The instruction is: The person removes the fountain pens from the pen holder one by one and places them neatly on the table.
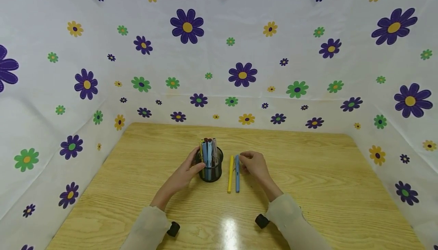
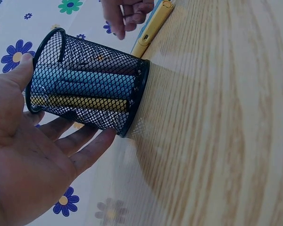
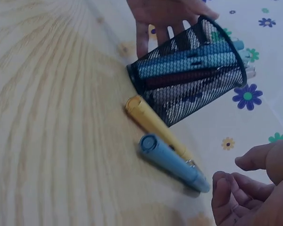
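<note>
A black mesh pen holder [image 1: 215,172] stands upright on the table with several pens [image 1: 209,149] in it, blue, yellow, dark and grey among them. My left hand [image 1: 186,170] holds the holder from its left side, the thumb at the rim and the fingers along the mesh in the left wrist view. Right of the holder a yellow pen [image 1: 230,174] and a blue pen [image 1: 237,176] lie side by side on the wood. Next to the blue pen's far end is my right hand [image 1: 256,165], its fingers bent, thumb apart from them and nothing between in the right wrist view.
The wooden table [image 1: 308,166] stretches out on both sides of the hands. A white cloth with printed flowers [image 1: 219,52] hangs along its back and sides. Black bands [image 1: 262,221] show at both wrists.
</note>
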Tool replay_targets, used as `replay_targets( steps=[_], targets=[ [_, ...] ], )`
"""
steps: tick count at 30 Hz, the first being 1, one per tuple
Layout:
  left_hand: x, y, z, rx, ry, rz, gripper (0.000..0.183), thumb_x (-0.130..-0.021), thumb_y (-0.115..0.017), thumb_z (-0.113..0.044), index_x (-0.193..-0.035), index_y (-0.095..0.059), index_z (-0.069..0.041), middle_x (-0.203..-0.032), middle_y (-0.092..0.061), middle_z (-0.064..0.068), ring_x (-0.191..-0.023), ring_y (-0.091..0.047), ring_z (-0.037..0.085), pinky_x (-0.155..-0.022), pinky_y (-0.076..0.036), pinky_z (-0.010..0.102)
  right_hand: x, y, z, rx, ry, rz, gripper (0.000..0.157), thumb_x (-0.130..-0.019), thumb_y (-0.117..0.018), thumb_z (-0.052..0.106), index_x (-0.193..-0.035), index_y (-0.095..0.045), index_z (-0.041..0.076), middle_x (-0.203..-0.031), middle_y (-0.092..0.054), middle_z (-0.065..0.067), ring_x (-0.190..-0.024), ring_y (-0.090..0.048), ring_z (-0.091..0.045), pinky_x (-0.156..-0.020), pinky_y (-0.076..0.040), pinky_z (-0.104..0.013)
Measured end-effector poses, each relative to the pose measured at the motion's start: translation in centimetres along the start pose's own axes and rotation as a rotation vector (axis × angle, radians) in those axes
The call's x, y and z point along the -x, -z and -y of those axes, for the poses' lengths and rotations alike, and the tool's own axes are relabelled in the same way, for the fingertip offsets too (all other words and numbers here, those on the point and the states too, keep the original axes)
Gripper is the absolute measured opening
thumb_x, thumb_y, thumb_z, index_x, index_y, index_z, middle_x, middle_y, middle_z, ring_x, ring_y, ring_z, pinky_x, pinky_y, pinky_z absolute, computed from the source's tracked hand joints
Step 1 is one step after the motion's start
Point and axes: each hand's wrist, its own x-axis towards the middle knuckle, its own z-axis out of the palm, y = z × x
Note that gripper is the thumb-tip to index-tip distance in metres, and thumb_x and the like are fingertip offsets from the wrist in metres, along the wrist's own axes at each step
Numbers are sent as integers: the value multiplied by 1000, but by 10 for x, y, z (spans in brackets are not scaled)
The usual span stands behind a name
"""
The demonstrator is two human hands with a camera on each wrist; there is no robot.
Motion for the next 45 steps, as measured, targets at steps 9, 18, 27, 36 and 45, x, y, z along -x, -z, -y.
replay_targets(
  steps=[9,18,27,36,45],
  targets=[
    [0,1,0,18,-2,1,74,-111,-50,-31,-168,-4,-18,-168,-16,23,-153,-22,41,-119,-27,59,2,-13,22,-70,78,90,31,-105,-61,11,-128,-66,-9,-110,-69,-27,-92,-66,-36,-78,-59,-44],
    [0,-1,-1,8,-1,-7,75,-111,-50,-34,-168,-4,-17,-171,-8,19,-155,-14,40,-120,-22,60,4,-22,36,-141,142,119,34,-105,-64,17,-130,-67,-7,-116,-69,-23,-102,-64,-39,-85,-57,-50],
    [0,-2,-6,68,-19,22,72,-112,-48,-29,-168,-3,-18,-169,-15,20,-154,-19,38,-120,-26,58,2,-24,45,-115,181,155,37,-105,-64,20,-134,-65,-3,-119,-69,-19,-110,-60,-45,-93,-53,-58],
    [1,-2,-8,64,-37,28,70,-112,-47,-26,-168,-4,-17,-168,-18,21,-153,-23,38,-119,-27,58,-1,-32,52,-107,190,161,35,-104,-66,20,-131,-68,-1,-125,-68,-16,-110,-65,-31,-96,-51,-59],
    [2,-1,-5,67,-28,31,71,-112,-47,-29,-168,-3,-18,-169,-17,21,-154,-21,38,-120,-26,58,-7,-39,53,-48,232,193,37,-102,-69,19,-134,-67,1,-128,-68,-15,-115,-64,-30,-98,-53,-49]
  ],
)
